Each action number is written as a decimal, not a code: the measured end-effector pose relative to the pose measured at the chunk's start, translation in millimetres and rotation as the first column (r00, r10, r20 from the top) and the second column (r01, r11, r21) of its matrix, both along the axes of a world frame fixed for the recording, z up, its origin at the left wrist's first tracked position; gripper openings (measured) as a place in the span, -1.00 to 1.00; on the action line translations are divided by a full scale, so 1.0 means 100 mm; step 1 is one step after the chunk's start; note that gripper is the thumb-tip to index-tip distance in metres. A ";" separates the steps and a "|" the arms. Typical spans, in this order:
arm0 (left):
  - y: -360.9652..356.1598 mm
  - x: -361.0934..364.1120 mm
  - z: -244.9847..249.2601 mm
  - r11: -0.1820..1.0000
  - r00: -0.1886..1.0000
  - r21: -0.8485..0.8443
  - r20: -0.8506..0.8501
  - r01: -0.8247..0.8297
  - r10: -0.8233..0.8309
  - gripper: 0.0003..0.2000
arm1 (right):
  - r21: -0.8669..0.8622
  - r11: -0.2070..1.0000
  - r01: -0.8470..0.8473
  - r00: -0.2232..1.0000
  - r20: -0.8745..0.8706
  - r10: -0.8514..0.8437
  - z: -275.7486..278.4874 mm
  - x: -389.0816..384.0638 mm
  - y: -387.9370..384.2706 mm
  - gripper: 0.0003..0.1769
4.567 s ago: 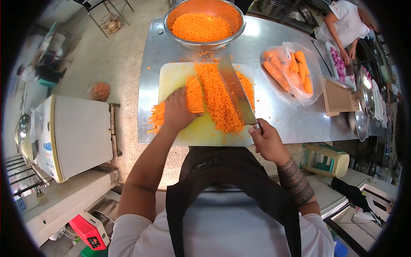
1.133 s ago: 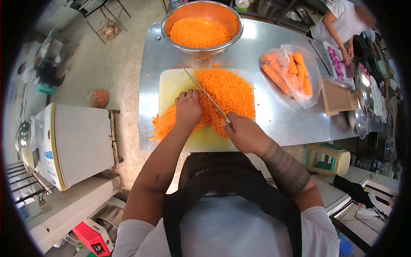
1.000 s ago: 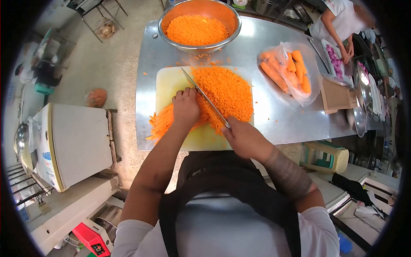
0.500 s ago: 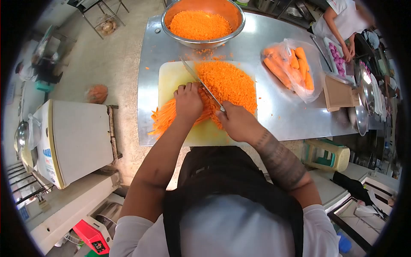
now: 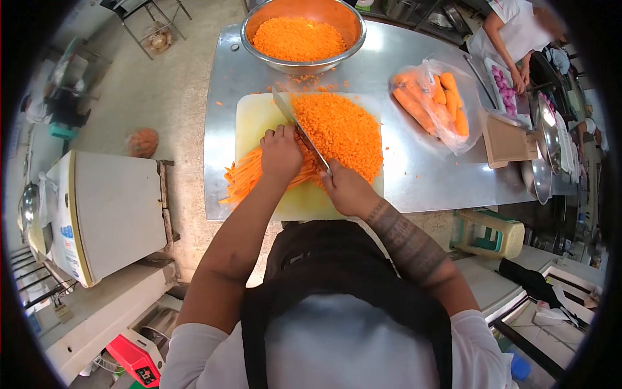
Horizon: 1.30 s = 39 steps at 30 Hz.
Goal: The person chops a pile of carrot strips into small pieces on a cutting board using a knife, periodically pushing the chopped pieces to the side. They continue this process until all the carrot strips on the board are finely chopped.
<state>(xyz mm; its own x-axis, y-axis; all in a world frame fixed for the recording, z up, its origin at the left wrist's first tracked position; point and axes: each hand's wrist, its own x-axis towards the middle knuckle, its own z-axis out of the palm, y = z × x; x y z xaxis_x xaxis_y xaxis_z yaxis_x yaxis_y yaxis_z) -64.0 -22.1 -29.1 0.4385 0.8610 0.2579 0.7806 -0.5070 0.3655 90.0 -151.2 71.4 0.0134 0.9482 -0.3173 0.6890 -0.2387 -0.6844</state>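
A pale cutting board [image 5: 254,111] lies at the near edge of the steel table. My right hand [image 5: 348,188] is closed round the handle of a knife [image 5: 302,131], whose blade slants up and left across the board. My left hand [image 5: 281,153] presses with curled fingers on a bundle of orange carrot strips [image 5: 243,176], just left of the blade. Right of the knife is a large heap of finely chopped carrot [image 5: 340,133]. Beyond the board, a steel bowl [image 5: 304,65] holds more chopped carrot.
On the steel table [image 5: 427,178] are a plastic bag of whole carrots [image 5: 431,104] and a brown box [image 5: 508,141]. A co-worker [image 5: 512,35] has both hands by a tray of purple onions [image 5: 502,87]. A white freezer [image 5: 120,211] stands left.
The knife has tilted a little more steeply, and my right hand has shifted slightly left with it. The whole view has moved slightly, so the table and bowl appear further left.
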 end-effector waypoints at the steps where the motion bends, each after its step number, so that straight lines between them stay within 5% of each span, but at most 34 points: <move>1: 0.02 0.00 0.02 1.000 1.000 -0.008 -0.002 -0.005 0.005 -0.81 | -0.002 1.000 -0.001 1.000 0.011 0.001 0.04 0.02 0.08 -0.58; 4: 0.04 -0.02 -0.01 1.000 1.000 -0.001 -0.014 0.006 -0.006 -0.81 | -0.059 0.998 -0.026 1.000 -0.001 0.026 0.54 0.12 -0.08 -0.59; 7: 0.04 -0.02 -0.05 0.999 1.000 0.049 0.027 0.009 -0.011 -0.82 | -0.022 1.000 -0.001 0.999 -0.036 0.000 0.39 0.08 -0.27 -0.56; 13: 0.03 -0.02 0.12 0.987 0.997 -0.161 -0.072 0.005 -0.017 -0.68 | -0.016 0.999 0.052 0.999 0.009 -0.052 -0.13 0.00 0.02 -0.58; 16: 0.05 -0.01 0.05 0.981 0.974 -0.185 0.206 -0.058 0.096 -0.71 | -0.005 0.996 0.085 0.996 0.031 -0.085 -0.09 0.05 -0.14 -0.60; 22: -0.25 -0.22 0.22 0.970 0.986 0.197 0.059 0.144 -0.158 -0.77 | 0.011 0.992 0.122 0.989 0.077 -0.123 -0.18 -0.07 -0.25 -0.62; 31: -0.19 -0.24 0.06 0.966 0.977 0.143 -0.040 0.215 -0.211 -0.69 | -0.044 0.995 0.094 0.995 -0.012 -0.094 0.59 -0.16 -0.61 -0.65; 36: -0.20 -0.23 0.06 0.973 0.980 0.124 -0.081 0.193 -0.184 -0.67 | 0.048 0.985 0.165 0.986 -0.047 -0.163 -0.07 -0.27 -0.39 -0.66; 39: -0.20 -0.23 0.04 0.974 0.980 0.121 -0.086 0.192 -0.182 -0.67 | 0.014 0.983 0.183 0.980 -0.079 -0.181 0.29 -0.24 -0.37 -0.66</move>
